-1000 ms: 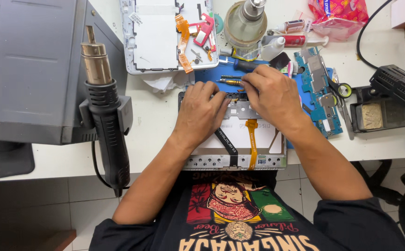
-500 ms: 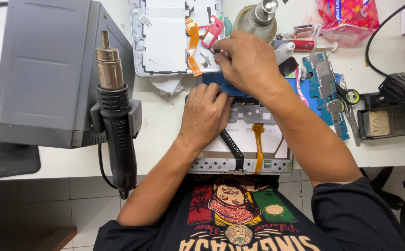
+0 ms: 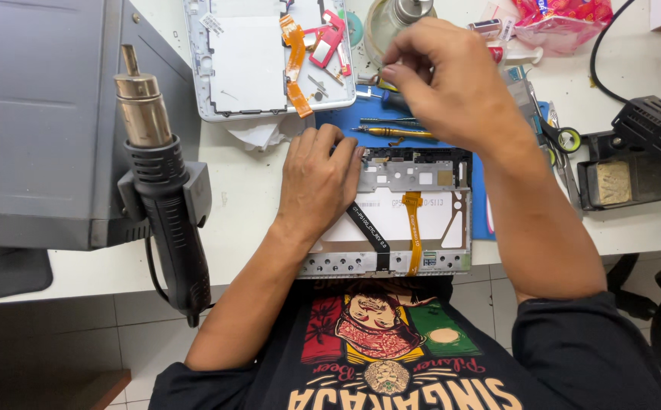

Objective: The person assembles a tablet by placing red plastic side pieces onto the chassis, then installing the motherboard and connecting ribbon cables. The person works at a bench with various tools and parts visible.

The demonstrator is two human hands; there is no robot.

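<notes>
An opened tablet frame [image 3: 429, 216] lies face down at the table's near edge, with an orange ribbon cable [image 3: 414, 235] and a black ribbon cable [image 3: 368, 228] across it. My left hand [image 3: 317, 182] presses on its upper left corner, fingers curled over the edge. My right hand [image 3: 444, 83] hovers above the blue mat [image 3: 342, 118], thumb and forefinger pinched together near a glass jar [image 3: 387, 26]. Anything between the fingertips is too small to see. A yellow-handled screwdriver [image 3: 395, 132] lies on the mat under that hand.
A white back cover [image 3: 247, 61] with orange cables and red parts lies at the back. A hot-air gun [image 3: 163, 197] hangs on a grey station [image 3: 34, 121] at left. Scissors [image 3: 562, 137], a sponge tray [image 3: 619, 182] and a black stand [image 3: 657, 133] sit at right.
My right hand has lifted off the tablet and moved up and away toward the jar, fingers pinched. My left hand has stayed on the tablet's upper left.
</notes>
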